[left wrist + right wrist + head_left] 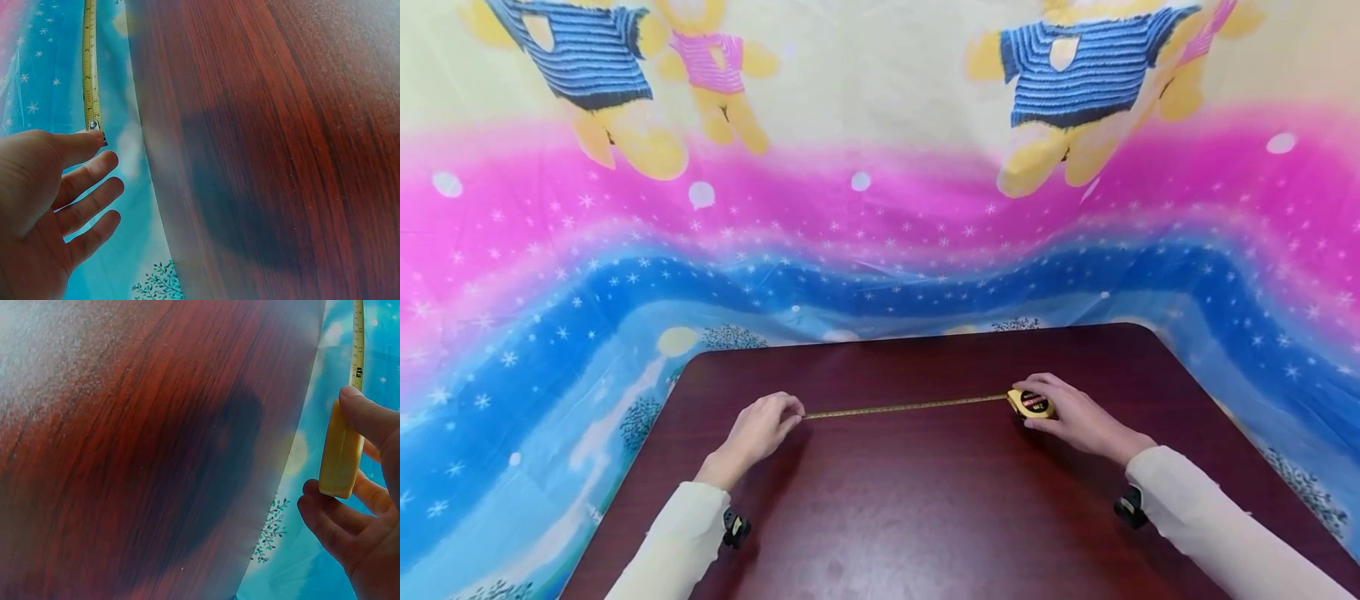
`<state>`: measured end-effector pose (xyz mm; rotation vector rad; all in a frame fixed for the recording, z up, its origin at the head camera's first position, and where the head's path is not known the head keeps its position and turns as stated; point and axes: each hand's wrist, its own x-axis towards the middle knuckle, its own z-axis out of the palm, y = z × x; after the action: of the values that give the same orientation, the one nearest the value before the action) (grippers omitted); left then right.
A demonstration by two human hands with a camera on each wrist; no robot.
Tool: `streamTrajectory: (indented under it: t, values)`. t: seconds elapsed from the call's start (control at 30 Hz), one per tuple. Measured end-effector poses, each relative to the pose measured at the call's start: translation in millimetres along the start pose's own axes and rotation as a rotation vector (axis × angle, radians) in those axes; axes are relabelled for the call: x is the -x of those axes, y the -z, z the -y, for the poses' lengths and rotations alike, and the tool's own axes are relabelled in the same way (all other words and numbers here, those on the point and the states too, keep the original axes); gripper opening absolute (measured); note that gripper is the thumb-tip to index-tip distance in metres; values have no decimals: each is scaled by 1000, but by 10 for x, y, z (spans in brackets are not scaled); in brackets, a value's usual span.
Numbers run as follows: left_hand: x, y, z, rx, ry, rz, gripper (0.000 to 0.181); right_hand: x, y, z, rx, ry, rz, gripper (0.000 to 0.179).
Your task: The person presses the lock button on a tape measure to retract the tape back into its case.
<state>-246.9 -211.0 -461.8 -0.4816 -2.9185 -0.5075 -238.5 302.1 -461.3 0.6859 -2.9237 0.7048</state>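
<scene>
A yellow tape measure (pixel 1032 402) with a dark round label is gripped between the thumb and fingers of my right hand (pixel 1071 419). Its yellow blade (pixel 902 408) runs out to the left, nearly straight, above the table. My left hand (pixel 762 429) pinches the blade's end; in the left wrist view the metal hook (pixel 95 128) lies under the thumb, with the other fingers spread loosely apart. Seen from the right wrist, the case (pixel 340 453) stands on edge in the hand, the thumb on top where the blade comes out.
Both hands are over a dark red-brown wooden table (pixel 910 508) with rounded far corners. Behind and beside it hangs a printed cloth (pixel 880 208) with bears and snowflakes. Dark wrist devices (pixel 736 529) sit at both cream sleeves.
</scene>
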Motion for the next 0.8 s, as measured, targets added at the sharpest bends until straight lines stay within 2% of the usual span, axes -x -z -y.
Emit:
streamTrajectory:
  t: [0.57, 0.8]
  values:
    - [-76, 53, -60, 3, -37, -12, 4, -64, 49, 58, 26, 5, -22, 60]
    - [-94, 10, -104, 10, -28, 8, 4, -47, 29, 35, 19, 2, -5, 61]
